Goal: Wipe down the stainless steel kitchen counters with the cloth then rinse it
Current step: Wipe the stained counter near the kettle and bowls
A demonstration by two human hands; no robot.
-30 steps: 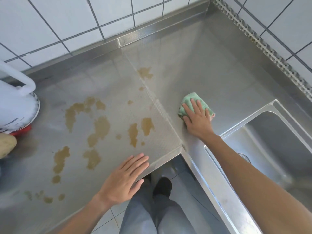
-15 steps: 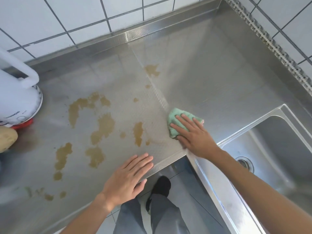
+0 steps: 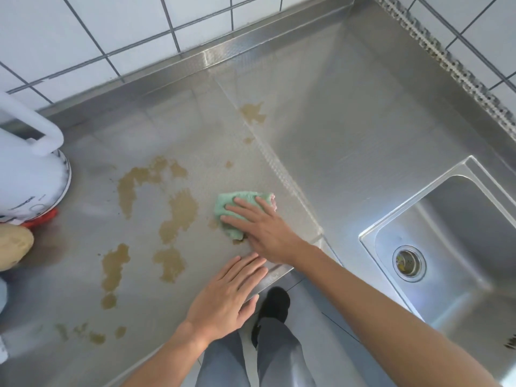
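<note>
Left hand (image 3: 227, 297) flat on the steel surface (image 3: 349, 152) at its front edge, fingers straight and close together; just beyond, right hand (image 3: 262, 229) presses the green cloth (image 3: 233, 201) down, fingers straight, slightly spread; brown stains (image 3: 178, 216) left of the cloth; sink (image 3: 458, 247) at right; tiled wall (image 3: 111, 32) farthest.

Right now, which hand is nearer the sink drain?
The right hand. It presses the cloth on the counter, left of the drain. The left hand lies flat at the counter's front edge, farther left of it.
</note>
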